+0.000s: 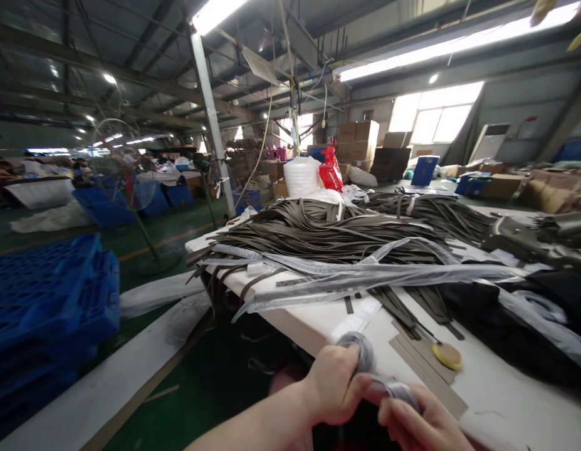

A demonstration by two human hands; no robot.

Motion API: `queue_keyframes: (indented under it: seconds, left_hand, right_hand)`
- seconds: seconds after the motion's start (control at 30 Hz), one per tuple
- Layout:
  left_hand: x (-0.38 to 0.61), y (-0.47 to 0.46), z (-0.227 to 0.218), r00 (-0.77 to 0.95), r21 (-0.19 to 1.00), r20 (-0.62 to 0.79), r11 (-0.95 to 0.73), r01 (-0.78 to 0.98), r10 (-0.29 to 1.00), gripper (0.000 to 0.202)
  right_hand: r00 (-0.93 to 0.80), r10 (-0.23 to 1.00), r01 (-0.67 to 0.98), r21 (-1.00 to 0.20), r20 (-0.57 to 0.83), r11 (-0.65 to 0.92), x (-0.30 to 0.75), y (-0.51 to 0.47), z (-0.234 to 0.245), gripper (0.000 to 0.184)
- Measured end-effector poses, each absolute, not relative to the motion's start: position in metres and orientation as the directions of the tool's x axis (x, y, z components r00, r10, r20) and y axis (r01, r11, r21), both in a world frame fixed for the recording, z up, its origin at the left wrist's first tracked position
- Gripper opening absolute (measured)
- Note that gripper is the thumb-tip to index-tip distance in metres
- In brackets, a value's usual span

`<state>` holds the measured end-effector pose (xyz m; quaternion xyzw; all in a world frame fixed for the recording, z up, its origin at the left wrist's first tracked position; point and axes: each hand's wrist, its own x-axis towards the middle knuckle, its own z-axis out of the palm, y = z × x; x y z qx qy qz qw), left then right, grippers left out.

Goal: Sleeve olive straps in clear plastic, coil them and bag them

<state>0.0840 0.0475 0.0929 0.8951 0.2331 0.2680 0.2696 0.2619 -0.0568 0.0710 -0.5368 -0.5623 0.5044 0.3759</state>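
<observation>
My left hand [332, 383] is closed around a grey, shiny strip [363, 351] bunched into a coil, just off the table's near edge. To its right, my right hand [424, 421] pinches another part of what looks like the same strip, its fingers curled. The two hands nearly touch. Beyond them, long grey translucent strips [328, 283] lie across a large heap of dark olive straps [318, 228] on the white table [516, 394]. Flat grey-brown card pieces [424, 369] and a round yellow-rimmed object [446, 356] rest close to my right hand.
Black fabric [487, 307] covers the table's right side. At its far end are a white foam roll [302, 177] and a red bag [331, 170]. Blue pallets [41, 294] are stacked on the left, near a standing fan [123, 163]. A metal post [211, 119] rises behind the table.
</observation>
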Motion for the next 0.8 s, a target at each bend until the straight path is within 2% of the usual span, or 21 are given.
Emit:
queue_keyframes:
  seconds: [0.07,0.13,0.2,0.27,0.33,0.4,0.47,0.53,0.6,0.67,0.73,0.8]
  left_hand:
    - [0.083,0.045,0.093,0.794,0.584,0.273,-0.749,0.312,0.543,0.052]
    - [0.082,0.049,0.094,0.799,0.675,0.157,-0.653,0.342,0.580,0.060]
    - [0.083,0.055,0.094,0.795,0.812,-0.026,-0.451,0.370,0.606,0.067]
    - [0.084,0.061,0.091,0.784,0.914,-0.205,-0.173,0.368,0.586,0.072]
    - [0.086,0.065,0.088,0.789,0.955,-0.285,0.096,0.279,0.544,0.074]
    - [0.090,0.066,0.086,0.818,0.946,-0.271,0.297,0.130,0.506,0.074]
    - [0.095,0.064,0.083,0.844,0.895,-0.225,0.446,-0.019,0.487,0.071]
    - [0.101,0.059,0.080,0.840,0.816,-0.185,0.556,-0.158,0.510,0.066]
    - [0.105,0.054,0.076,0.811,0.734,-0.164,0.619,-0.279,0.561,0.061]
    - [0.105,0.051,0.072,0.800,0.702,-0.153,0.633,-0.325,0.581,0.057]
    - [0.103,0.052,0.067,0.794,0.747,-0.163,0.599,-0.288,0.586,0.057]
    - [0.097,0.056,0.064,0.713,0.857,-0.161,0.456,-0.242,0.682,0.057]
  right_hand:
    - [-0.054,0.994,0.401,-0.914,-0.094,-0.065,0.281,-0.053,0.074,0.055]
    - [0.041,0.999,0.610,-0.793,0.012,-0.015,0.295,-0.048,0.076,0.043]
    - [0.093,0.987,0.752,-0.659,0.129,0.015,0.302,-0.044,0.076,0.036]
    - [0.083,0.984,0.797,-0.604,0.157,0.029,0.301,-0.042,0.072,0.035]
    - [0.034,0.991,0.751,-0.657,0.131,0.062,0.292,-0.042,0.064,0.042]
    - [-0.007,0.994,0.618,-0.781,0.108,0.089,0.275,-0.042,0.052,0.053]
    - [-0.016,0.997,0.407,-0.911,0.076,0.075,0.252,-0.041,0.038,0.059]
    - [0.006,1.000,0.161,-0.987,0.020,0.019,0.230,-0.038,0.027,0.065]
    - [0.054,0.997,-0.015,-0.999,-0.046,-0.045,0.216,-0.035,0.021,0.070]
    - [0.110,0.989,-0.081,-0.993,-0.100,-0.092,0.215,-0.032,0.020,0.068]
    - [0.166,0.980,-0.050,-0.994,-0.107,-0.100,0.225,-0.032,0.024,0.063]
    - [0.172,0.983,0.061,-0.995,-0.061,-0.073,0.241,-0.035,0.031,0.057]
